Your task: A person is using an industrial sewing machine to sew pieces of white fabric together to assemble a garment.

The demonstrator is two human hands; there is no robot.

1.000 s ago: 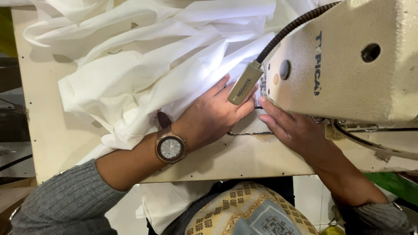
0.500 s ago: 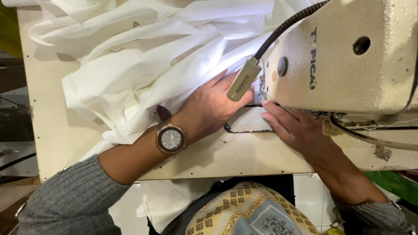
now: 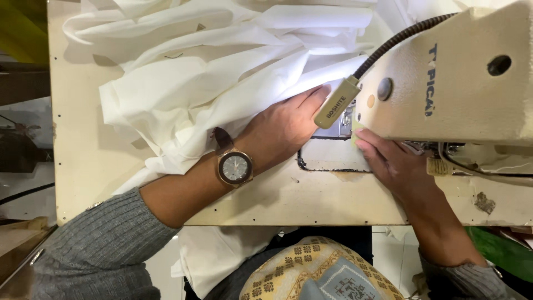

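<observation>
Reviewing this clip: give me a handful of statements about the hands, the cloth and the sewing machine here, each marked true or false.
1. The left hand lies flat on the white fabric. True.
2. The wristwatch is worn on the right wrist. False: it sits on the left wrist.
3. The right hand rests by the needle area under the sewing machine head. True.
4. The fabric is dark blue. False: it is white, bunched across the table.
5. A small lamp on a flexible neck lights the work spot. True.
6. Both forearms are bare to the elbow. False: grey knit sleeves cover them.
</observation>
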